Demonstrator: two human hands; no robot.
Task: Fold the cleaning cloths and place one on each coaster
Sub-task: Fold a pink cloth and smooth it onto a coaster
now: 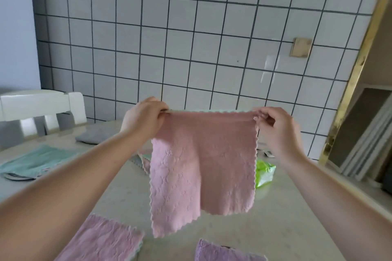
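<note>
My left hand [144, 117] and right hand [273, 127] pinch the pink scalloped microfibre cloth's [203, 167] top corners; it hangs straight below them

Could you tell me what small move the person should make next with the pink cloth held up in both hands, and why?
Probably bring the two top corners together to fold it in half. The pink cloth hangs open and unfolded above the table, the left hand and the right hand each pinching one upper corner, so a first fold comes before any placing.
</note>
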